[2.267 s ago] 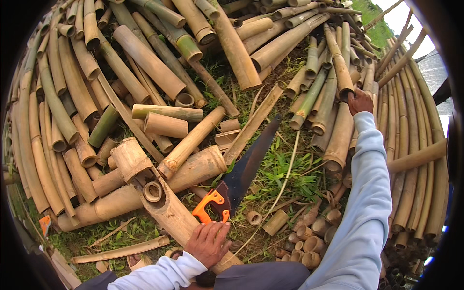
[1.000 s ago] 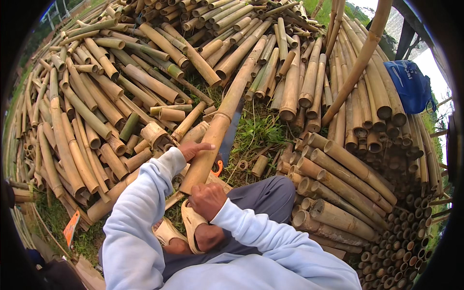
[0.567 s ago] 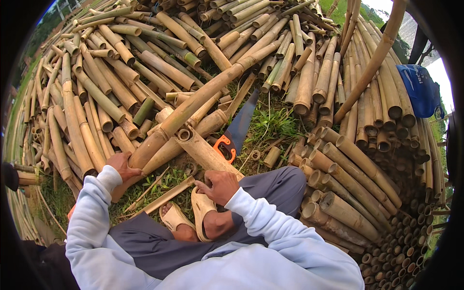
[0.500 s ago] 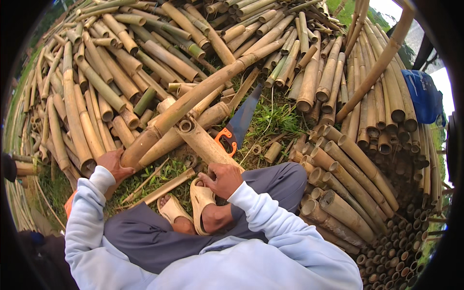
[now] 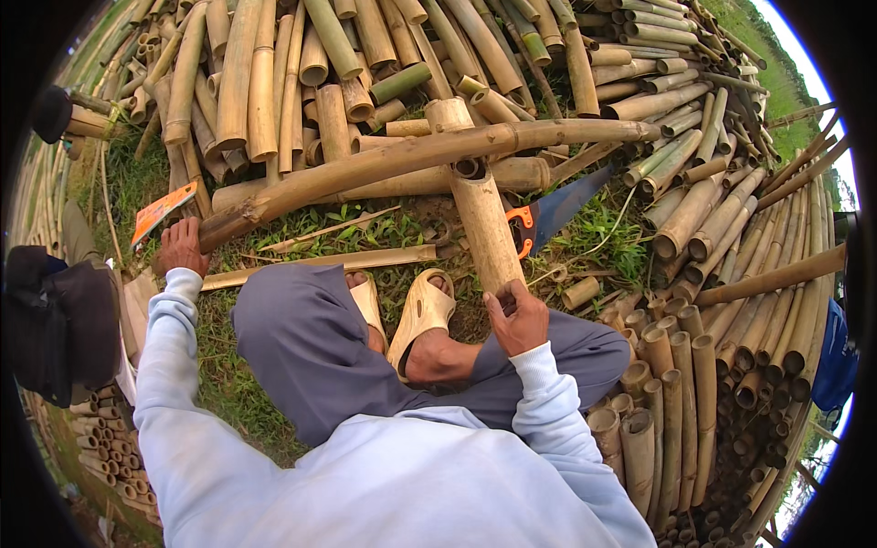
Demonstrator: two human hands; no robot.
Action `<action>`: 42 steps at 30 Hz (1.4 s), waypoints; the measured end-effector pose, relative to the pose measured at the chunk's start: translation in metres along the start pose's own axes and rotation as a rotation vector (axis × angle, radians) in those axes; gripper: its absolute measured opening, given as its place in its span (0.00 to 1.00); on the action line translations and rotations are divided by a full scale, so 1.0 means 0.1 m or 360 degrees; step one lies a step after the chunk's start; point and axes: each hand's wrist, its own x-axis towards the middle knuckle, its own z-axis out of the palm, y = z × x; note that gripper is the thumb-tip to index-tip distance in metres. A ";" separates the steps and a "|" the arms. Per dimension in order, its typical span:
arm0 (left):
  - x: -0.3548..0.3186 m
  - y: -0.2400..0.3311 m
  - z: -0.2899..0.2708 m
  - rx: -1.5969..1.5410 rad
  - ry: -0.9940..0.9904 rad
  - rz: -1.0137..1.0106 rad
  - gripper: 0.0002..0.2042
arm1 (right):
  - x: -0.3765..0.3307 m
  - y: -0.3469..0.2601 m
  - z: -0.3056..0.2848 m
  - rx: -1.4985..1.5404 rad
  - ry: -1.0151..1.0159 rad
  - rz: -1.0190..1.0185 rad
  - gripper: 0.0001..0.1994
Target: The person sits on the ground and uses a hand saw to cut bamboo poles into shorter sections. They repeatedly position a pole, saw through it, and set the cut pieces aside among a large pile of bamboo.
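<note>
Two hands position a long bamboo pole (image 5: pixel 411 160) across a short bamboo support (image 5: pixel 484 233) on the grass: left hand (image 5: pixel 181 248) fingers wrap its butt end, right hand (image 5: pixel 517 315) fingers rest curled on the support, handsaw (image 5: pixel 548 212) lying just beside, probably needed next.

free: grass patch (image 5: pixel 365 224) between poles | blocked: bamboo stacks (image 5: pixel 694 365) right, long pole (image 5: pixel 411 160) across
</note>
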 end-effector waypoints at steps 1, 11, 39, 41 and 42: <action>-0.04 -0.08 0.19 0.0052 -0.0054 -0.0098 0.38 | 0.00 0.01 0.02 -0.0002 -0.0010 0.0005 0.13; -0.11 0.23 -0.06 -0.0246 0.0004 -0.0285 0.38 | -0.04 -0.01 0.15 0.0050 -0.0075 0.0038 0.10; 1.32 3.08 -0.20 -0.0789 0.0193 0.0381 0.36 | -0.02 0.02 0.28 0.0224 -0.0234 0.0033 0.16; 1.36 3.12 -0.20 -0.0767 0.0204 0.0389 0.30 | 0.07 -0.07 0.34 0.0224 -0.0220 -0.0053 0.16; 1.38 3.12 -0.19 -0.0775 0.0189 0.0400 0.30 | 0.10 -0.11 0.35 0.0211 -0.0212 -0.0107 0.16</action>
